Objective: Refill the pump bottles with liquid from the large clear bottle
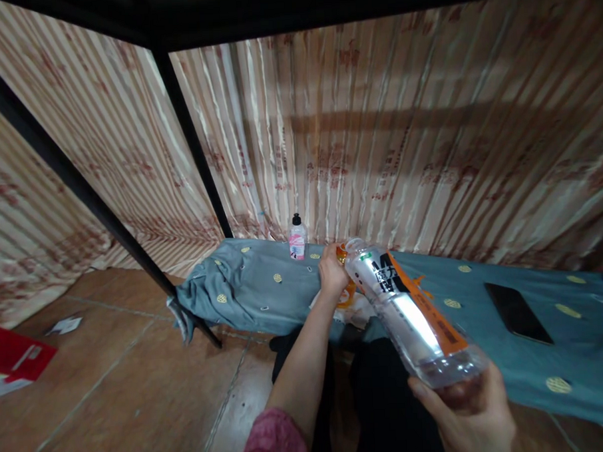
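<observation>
My right hand point(472, 412) grips the base of a clear plastic bottle point(410, 311) with an orange and black label, tilted with its neck pointing away from me. My left hand point(332, 271) reaches forward and closes around the orange cap point(341, 254) at the bottle's mouth. Something orange and white lies on the bed under that hand, mostly hidden. Both hands are over the edge of a grey-blue bedsheet point(264, 291) with yellow spots.
A small white bottle with a black cap point(297, 238) stands on the sheet by the striped curtain point(377, 136). A black phone point(518, 312) lies on the sheet at right. Black bed-frame posts point(192, 141) rise at left. Red paper point(15, 355) lies on the brown floor.
</observation>
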Demonstrator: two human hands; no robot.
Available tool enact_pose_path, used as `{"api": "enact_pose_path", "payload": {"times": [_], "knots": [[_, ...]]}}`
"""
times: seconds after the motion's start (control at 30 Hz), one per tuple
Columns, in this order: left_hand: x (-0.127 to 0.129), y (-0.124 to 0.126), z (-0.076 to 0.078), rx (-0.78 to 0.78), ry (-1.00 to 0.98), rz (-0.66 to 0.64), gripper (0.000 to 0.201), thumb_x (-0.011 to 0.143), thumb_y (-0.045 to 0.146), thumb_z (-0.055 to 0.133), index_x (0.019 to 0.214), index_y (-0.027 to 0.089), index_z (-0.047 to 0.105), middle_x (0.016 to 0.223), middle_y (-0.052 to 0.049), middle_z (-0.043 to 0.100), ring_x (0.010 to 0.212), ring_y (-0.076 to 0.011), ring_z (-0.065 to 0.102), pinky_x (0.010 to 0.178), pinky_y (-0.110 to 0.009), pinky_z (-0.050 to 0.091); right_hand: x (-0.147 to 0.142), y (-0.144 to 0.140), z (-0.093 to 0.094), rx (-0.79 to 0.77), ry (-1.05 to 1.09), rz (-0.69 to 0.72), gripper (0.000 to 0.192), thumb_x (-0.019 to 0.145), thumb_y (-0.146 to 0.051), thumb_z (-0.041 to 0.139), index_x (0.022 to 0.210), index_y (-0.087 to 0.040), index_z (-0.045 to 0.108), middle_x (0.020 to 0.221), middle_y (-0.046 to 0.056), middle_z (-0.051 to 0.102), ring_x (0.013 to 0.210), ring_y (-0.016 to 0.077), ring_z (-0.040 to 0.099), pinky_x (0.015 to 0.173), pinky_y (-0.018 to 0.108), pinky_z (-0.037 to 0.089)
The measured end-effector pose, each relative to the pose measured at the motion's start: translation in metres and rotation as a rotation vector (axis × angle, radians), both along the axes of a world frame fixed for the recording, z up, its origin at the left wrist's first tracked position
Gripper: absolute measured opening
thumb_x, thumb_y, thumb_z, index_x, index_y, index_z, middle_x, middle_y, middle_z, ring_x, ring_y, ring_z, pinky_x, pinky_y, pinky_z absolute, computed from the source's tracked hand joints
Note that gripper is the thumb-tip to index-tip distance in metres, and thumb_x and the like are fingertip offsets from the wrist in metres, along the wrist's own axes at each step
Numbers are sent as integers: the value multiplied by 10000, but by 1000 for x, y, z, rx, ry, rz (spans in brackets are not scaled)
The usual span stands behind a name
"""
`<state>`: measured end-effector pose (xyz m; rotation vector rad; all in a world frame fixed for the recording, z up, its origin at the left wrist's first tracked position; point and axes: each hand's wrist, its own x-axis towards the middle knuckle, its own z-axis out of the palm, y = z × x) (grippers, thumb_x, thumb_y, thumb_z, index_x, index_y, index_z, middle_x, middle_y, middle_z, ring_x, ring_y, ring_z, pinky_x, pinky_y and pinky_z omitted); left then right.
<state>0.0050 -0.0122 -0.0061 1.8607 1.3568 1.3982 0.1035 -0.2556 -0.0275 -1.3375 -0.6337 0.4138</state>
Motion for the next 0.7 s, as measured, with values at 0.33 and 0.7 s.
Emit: {"api": "enact_pose_path", "payload": {"times": [0.33, 0.7], "knots": [[0, 2, 1, -26, 4, -4, 284, 864, 151, 621, 1141, 163, 683, 1120, -114, 729, 1066, -244, 694, 972, -365, 539, -1, 1, 2, -41, -5, -18, 1007, 432, -377, 988, 1318, -183, 551, 1090, 101, 706, 834, 241, 693, 684, 332, 594], [-1, 1, 0, -30, -24, -8, 379, 848, 158, 650, 1227, 171, 656, 1197, -120, 724, 1127, -258, 688, 1022, -390, 531, -8, 2, 14, -39, 23, -81, 1053, 406, -482, 969, 1336, -187, 572, 1123, 113, 698, 857, 256, 696, 683, 338, 595]]}}
